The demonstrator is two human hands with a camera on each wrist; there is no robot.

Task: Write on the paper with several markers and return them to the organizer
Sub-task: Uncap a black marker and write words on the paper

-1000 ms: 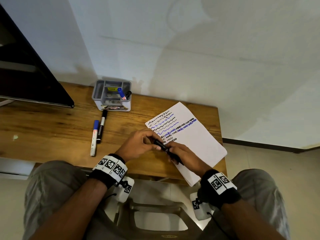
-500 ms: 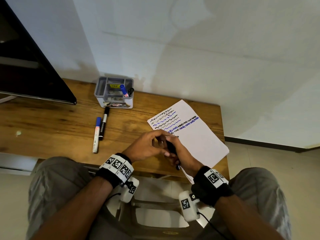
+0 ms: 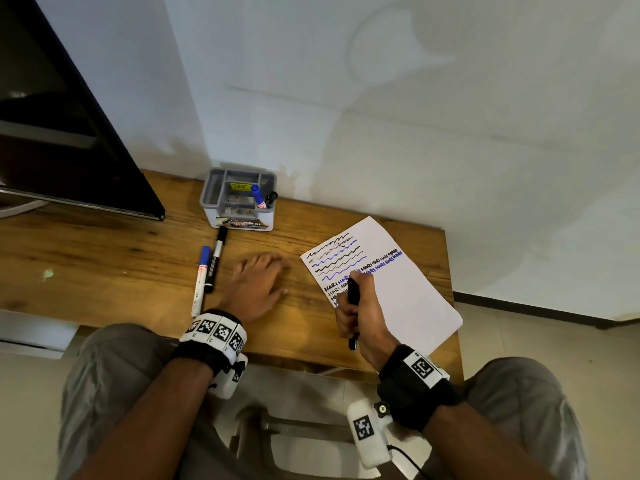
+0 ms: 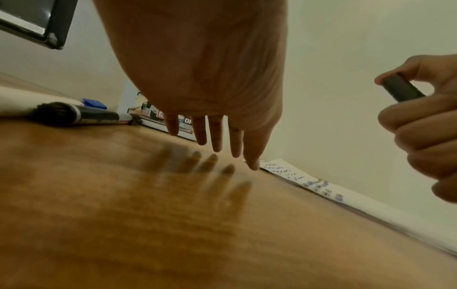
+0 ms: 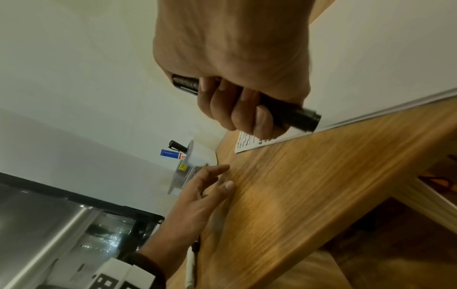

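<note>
My right hand (image 3: 356,308) grips a black marker (image 3: 352,292) in a fist over the lower left of the written-on white paper (image 3: 408,289); the right wrist view shows the marker (image 5: 294,115) sticking out past the curled fingers. My left hand (image 3: 259,285) hovers flat just above the wooden desk (image 3: 104,258), fingers straight, holding nothing, as the left wrist view shows with the fingers (image 4: 215,135) spread. A blue-capped marker (image 3: 200,282) and a black marker (image 3: 215,259) lie left of that hand. The grey organizer (image 3: 239,199) at the back holds a blue marker (image 3: 258,196) and a black one (image 3: 271,198).
A dark monitor (image 3: 62,133) stands at the desk's back left. The white wall runs close behind the organizer and paper. The paper overhangs the desk's front right edge. My knees and a stool (image 3: 298,441) are below the desk's front edge.
The two hands were together on the black marker; now the left hand has let go and moved left over the desk, while the right hand keeps the marker over the paper.
</note>
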